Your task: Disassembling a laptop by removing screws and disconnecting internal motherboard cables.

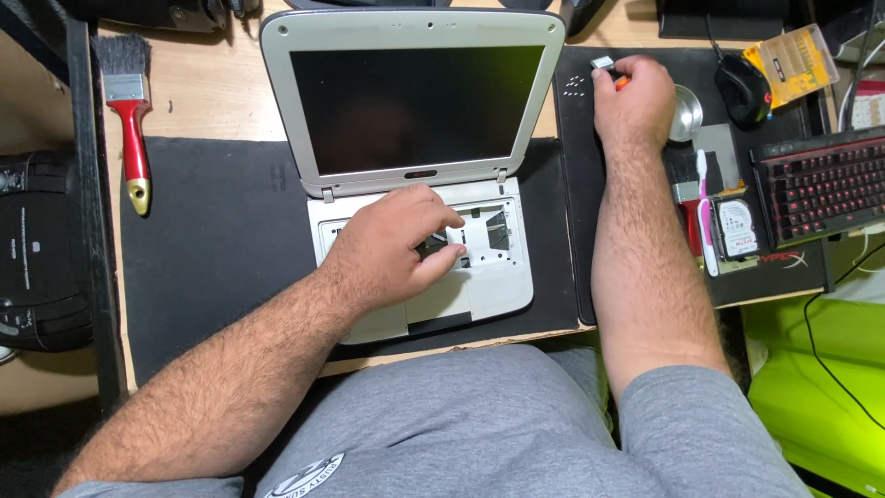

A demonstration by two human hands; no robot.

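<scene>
A small silver-white laptop (pixel 419 175) stands open on a black mat (pixel 212 240), its dark screen tilted back and its keyboard removed, baring the inner frame. My left hand (pixel 396 249) rests on that bare frame, with thumb and fingers pinched at a small dark part near the middle. My right hand (pixel 634 100) reaches out to the right mat (pixel 576 166) and grips a small tool with an orange handle and a pale tip. Several tiny screws (pixel 573 86) lie just left of that hand.
A red-handled brush (pixel 129 111) lies at the far left, a black device (pixel 37 249) beyond it. Right of my arm are a metal dish (pixel 687 112), a second brush, a white toothbrush (pixel 706 217), a bare hard drive (pixel 737 228), a mouse (pixel 743 88), a yellow bit case (pixel 793 63) and a red-lit keyboard (pixel 820 184).
</scene>
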